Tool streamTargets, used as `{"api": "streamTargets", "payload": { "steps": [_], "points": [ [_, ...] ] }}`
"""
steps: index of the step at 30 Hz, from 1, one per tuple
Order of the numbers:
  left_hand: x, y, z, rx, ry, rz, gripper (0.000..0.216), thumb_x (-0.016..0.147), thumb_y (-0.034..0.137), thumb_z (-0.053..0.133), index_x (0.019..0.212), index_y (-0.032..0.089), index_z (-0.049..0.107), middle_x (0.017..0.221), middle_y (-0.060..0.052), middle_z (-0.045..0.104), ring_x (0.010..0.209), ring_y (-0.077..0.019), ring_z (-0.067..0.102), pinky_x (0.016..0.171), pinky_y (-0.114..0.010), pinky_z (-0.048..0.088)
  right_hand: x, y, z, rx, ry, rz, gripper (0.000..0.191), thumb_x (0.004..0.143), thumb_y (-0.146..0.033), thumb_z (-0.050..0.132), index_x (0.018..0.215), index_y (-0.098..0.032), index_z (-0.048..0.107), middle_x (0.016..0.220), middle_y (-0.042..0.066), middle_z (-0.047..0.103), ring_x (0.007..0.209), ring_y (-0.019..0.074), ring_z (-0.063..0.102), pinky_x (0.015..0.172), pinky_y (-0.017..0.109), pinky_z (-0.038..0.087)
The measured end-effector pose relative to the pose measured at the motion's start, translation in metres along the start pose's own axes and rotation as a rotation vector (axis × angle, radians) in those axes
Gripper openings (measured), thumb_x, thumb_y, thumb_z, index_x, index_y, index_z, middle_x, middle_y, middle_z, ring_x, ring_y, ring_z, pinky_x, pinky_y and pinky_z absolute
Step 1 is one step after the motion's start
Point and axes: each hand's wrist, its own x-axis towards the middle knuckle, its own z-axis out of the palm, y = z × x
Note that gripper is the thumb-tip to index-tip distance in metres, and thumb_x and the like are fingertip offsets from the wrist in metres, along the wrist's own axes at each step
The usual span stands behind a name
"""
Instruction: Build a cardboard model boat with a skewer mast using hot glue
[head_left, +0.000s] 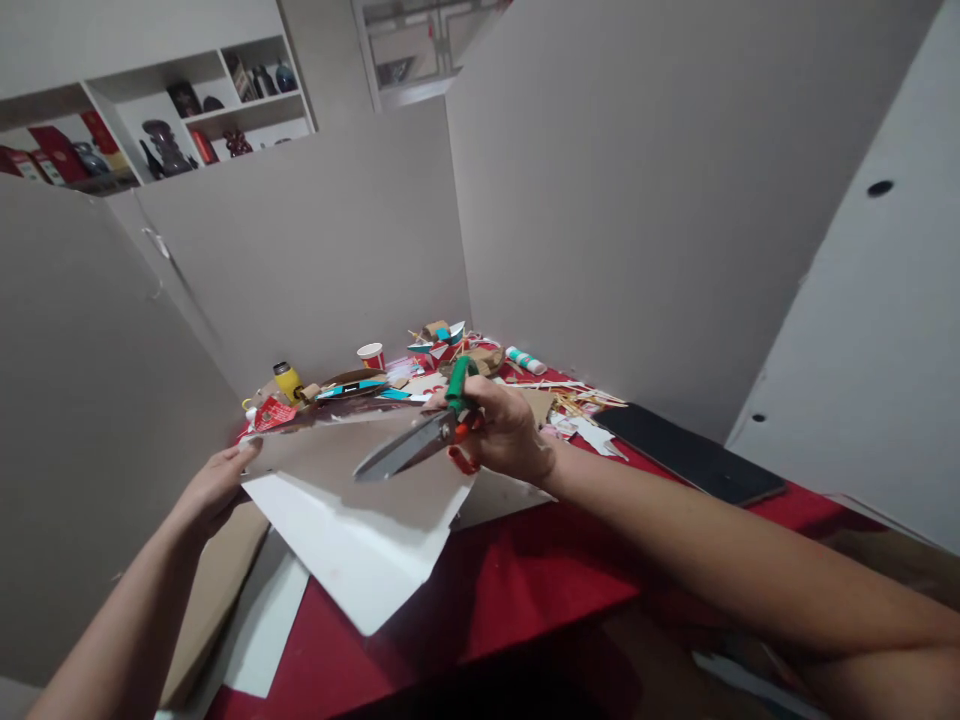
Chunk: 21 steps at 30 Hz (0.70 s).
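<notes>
My right hand (504, 428) is closed around the green and orange handles of a pair of scissors (420, 440), whose blades point left over a sheet of cardboard (360, 500). The sheet is grey-brown on its upper part and white on the lower flap, and it is lifted off the red table (510, 590). My left hand (214, 485) grips the sheet's left edge, thumb on top. The scissor blades look nearly shut and lie just above the sheet's surface.
Craft scraps, a red paper cup (370, 355), a yellow bottle (286, 380) and a glue stick (525, 360) litter the table's far side. A dark tablet (694, 455) lies at the right. Grey partition boards wall the table on three sides. More cardboard (217, 590) lies at the lower left.
</notes>
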Motion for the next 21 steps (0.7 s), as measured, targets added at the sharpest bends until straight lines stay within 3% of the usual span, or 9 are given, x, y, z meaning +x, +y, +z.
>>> {"api": "streamTargets", "payload": {
  "steps": [8,12,17,21],
  "points": [
    [-0.010,0.002,0.030,-0.129,0.221,0.144,0.022,0.074,0.032,0.062,0.088,0.016,0.065,0.063,0.000,0.065,0.047,-0.0118,0.058,0.048,-0.022,0.049,0.000,0.021,-0.001,-0.075,0.030,0.370,0.014,0.077,-0.026,0.061,0.087,-0.017,0.057,0.076,0.001,0.061,0.066,0.0137,0.054,0.061,0.025,0.043],
    [-0.020,-0.005,0.047,-0.147,0.322,0.237,0.028,0.078,0.040,0.056,0.093,0.018,0.064,0.066,0.001,0.066,0.056,-0.0136,0.062,0.053,-0.022,0.049,-0.004,0.024,-0.003,-0.092,-0.049,0.579,0.018,0.075,-0.029,0.064,0.084,-0.015,0.060,0.070,0.001,0.061,0.065,0.0155,0.056,0.060,0.025,0.042],
    [-0.026,-0.011,0.056,-0.106,0.462,0.303,0.037,0.084,0.045,0.046,0.101,0.017,0.064,0.054,0.005,0.059,0.048,-0.0138,0.057,0.047,-0.022,0.046,-0.010,0.017,-0.021,-0.063,-0.158,0.721,0.022,0.072,-0.033,0.068,0.083,-0.014,0.062,0.076,0.005,0.066,0.071,0.0186,0.059,0.064,0.030,0.045],
    [-0.025,-0.007,0.057,-0.058,0.600,0.405,0.045,0.089,0.043,0.040,0.118,0.016,0.061,0.076,-0.002,0.069,0.072,-0.0159,0.066,0.063,-0.023,0.051,-0.014,0.001,-0.038,0.050,-0.193,0.837,0.028,0.075,-0.040,0.067,0.085,-0.016,0.058,0.074,0.002,0.063,0.063,0.0153,0.058,0.060,0.030,0.049]
  ]
}}
